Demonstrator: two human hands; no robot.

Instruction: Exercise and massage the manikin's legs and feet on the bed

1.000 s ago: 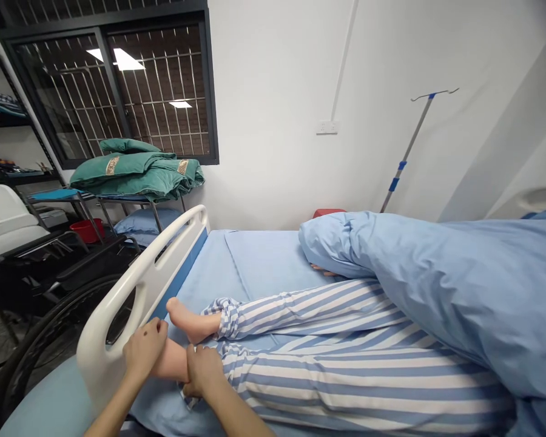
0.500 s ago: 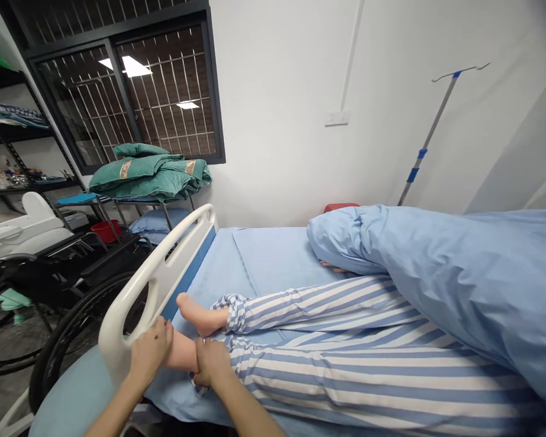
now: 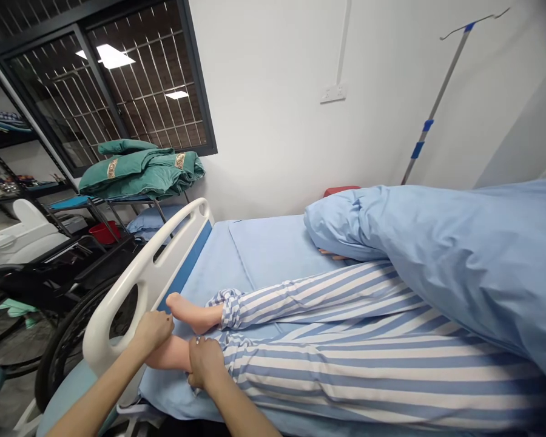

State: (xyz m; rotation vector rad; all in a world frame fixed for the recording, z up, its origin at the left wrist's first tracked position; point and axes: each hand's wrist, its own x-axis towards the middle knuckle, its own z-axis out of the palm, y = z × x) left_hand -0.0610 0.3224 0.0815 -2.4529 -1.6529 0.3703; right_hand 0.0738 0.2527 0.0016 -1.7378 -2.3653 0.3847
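Observation:
My left hand (image 3: 155, 331) is closed over the toe end of the near foot (image 3: 170, 354), its fingers curled on the upper side. Around the ankle of that same foot, just below the trouser cuff, wraps my right hand (image 3: 207, 362); its thumb side is partly hidden. The far foot (image 3: 193, 312) lies bare beside it on the bed, touched by neither hand. Both legs are stretched out in blue-and-white striped trousers (image 3: 327, 364). A light blue quilt (image 3: 446, 261) covers the upper body, and a few fingers (image 3: 332, 252) show under its edge.
The white bed end board (image 3: 118, 297) stands just beyond my left hand. A wheelchair (image 3: 68, 321) is parked left of the bed. Green folded bedding (image 3: 141, 173) lies on chairs under the window. An IV pole (image 3: 437, 103) rises behind the bed.
The view has tilted and shifted slightly. My left hand sits a little higher on the foot, and more of the foot's underside shows below it. My right hand keeps its hold at the ankle.

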